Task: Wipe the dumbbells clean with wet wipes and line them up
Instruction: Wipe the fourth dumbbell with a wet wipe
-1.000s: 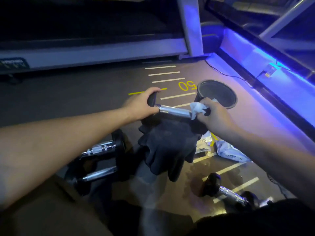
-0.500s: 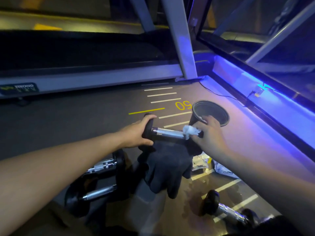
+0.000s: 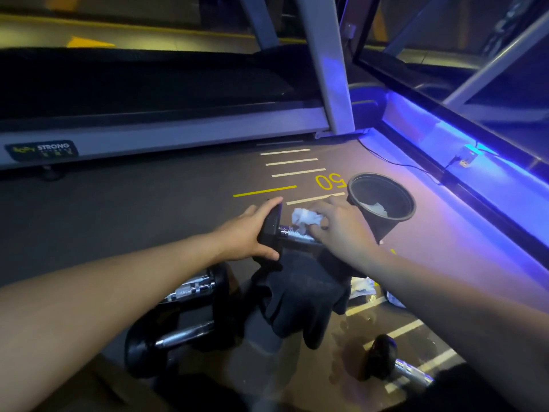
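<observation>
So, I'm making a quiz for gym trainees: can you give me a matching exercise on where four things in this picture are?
Things:
1. wet wipe
2. black bin
3. black glove
4. left hand

Places:
A. grips the dumbbell's black end
B. on the floor by the yellow 50
C. pressed on the chrome handle by the right hand
D. hangs below the held dumbbell

Pairs: 1-C, 2-B, 3-D, 4-A

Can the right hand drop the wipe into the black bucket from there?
Probably yes. The right hand, pinching the wipe on the dumbbell, sits right beside the bucket, whose open mouth tilts toward it with nothing between.
</observation>
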`<move>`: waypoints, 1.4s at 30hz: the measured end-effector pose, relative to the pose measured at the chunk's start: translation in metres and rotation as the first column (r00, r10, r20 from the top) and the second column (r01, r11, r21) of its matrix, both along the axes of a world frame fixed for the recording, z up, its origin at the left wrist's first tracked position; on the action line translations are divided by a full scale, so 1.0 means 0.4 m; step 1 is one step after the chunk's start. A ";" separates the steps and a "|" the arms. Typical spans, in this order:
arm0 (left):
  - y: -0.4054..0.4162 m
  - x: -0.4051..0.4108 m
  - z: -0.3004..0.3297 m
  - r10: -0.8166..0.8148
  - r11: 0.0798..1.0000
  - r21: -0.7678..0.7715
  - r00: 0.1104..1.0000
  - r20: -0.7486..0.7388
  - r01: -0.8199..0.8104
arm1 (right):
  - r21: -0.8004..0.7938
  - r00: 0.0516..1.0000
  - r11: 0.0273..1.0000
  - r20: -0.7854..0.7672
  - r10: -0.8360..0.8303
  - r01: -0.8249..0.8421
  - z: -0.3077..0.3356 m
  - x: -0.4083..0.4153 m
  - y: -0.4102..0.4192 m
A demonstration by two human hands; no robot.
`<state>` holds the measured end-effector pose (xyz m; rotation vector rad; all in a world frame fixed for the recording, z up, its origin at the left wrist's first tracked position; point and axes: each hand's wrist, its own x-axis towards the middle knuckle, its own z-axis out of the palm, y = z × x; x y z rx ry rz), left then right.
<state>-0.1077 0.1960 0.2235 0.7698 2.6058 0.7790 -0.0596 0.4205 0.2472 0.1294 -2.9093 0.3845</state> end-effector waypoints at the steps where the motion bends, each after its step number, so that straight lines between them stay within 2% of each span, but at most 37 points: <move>1: -0.001 0.000 0.001 0.000 1.000 -0.004 1.000 -0.002 0.000 | 0.010 1.000 1.000 0.005 0.001 -0.001 -0.006 -0.006 -0.011; 7: -0.005 0.002 0.000 -0.015 1.000 -0.010 1.000 -0.004 0.015 | -0.019 0.999 0.999 -0.036 -0.034 0.034 -0.019 -0.040 -0.042; 13: 0.003 0.000 0.007 -0.024 1.000 -0.016 1.000 -0.004 0.024 | -0.166 0.972 0.985 0.215 0.092 -0.056 -0.024 -0.045 -0.045; 17: 0.000 0.003 0.004 -0.028 0.999 -0.024 1.000 -0.001 0.028 | -0.200 0.968 0.980 0.240 0.066 -0.018 -0.009 -0.040 -0.027; 22: 0.003 0.001 0.006 -0.023 0.999 -0.033 1.000 -0.001 0.023 | -0.247 0.934 0.961 0.297 0.197 -0.124 0.005 -0.025 -0.015; 25: 0.004 0.002 0.007 -0.027 0.999 -0.034 1.000 -0.007 0.027 | -0.242 0.914 0.961 0.345 0.216 -0.136 0.006 -0.023 -0.017; 27: 0.003 0.003 0.006 -0.030 0.999 -0.032 0.999 -0.012 0.029 | -0.239 0.889 0.957 0.385 0.247 -0.162 0.005 -0.025 -0.022; 31: 0.001 0.005 0.005 -0.027 0.999 -0.020 0.999 -0.018 0.027 | -0.334 0.817 0.927 0.478 0.322 -0.169 0.008 -0.023 -0.040; 33: 0.000 0.005 0.005 -0.032 0.999 -0.015 0.999 -0.020 0.032 | -0.334 0.827 0.929 0.470 0.310 -0.158 0.006 -0.029 -0.040; 38: 0.000 0.005 0.005 -0.028 1.000 -0.015 0.999 -0.022 0.027 | -0.160 0.923 0.972 0.321 0.214 -0.170 -0.018 -0.049 -0.046; 42: 0.000 0.002 0.004 -0.027 1.000 -0.015 0.999 -0.022 0.026 | -0.092 0.948 0.988 0.283 0.147 -0.126 -0.028 -0.069 -0.067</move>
